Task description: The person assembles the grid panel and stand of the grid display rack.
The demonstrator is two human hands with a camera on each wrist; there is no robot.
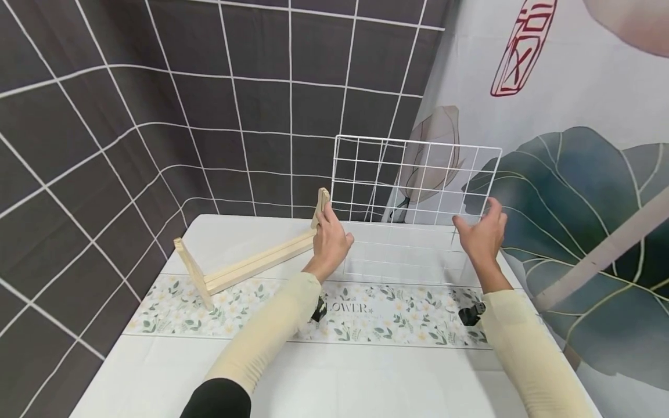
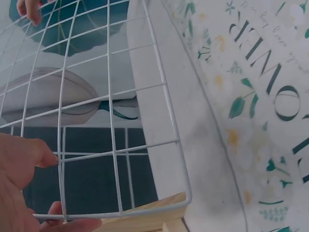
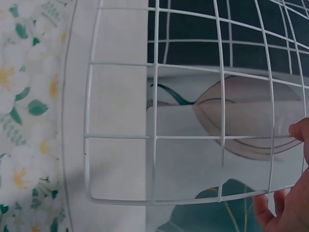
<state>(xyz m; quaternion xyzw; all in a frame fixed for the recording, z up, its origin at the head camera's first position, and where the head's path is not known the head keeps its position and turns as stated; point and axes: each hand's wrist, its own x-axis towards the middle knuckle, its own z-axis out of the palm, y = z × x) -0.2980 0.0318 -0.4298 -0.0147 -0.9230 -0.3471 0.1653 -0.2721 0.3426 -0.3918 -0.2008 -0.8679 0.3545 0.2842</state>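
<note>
A white wire grid panel (image 1: pixel 418 143) stands upright over the back of the table, held by its two sides. My left hand (image 1: pixel 331 241) grips its left edge, beside the right end piece of a pale wooden stand (image 1: pixel 261 261). In the left wrist view, the thumb of the left hand (image 2: pixel 21 166) lies on one face of the grid and its fingers curl behind the edge wire; wood shows just past the grid's corner. My right hand (image 1: pixel 482 235) pinches the right edge, its thumb and fingertips around the wires in the right wrist view.
The wooden stand has a long rail between two end pieces, the left one (image 1: pixel 194 273) resting on a floral runner (image 1: pixel 407 319). This runner crosses the white table (image 1: pixel 387 377). Dark checked cloth (image 1: pixel 261 104) hangs behind and left; a leaf-printed cloth (image 1: pixel 564 203) hangs at right.
</note>
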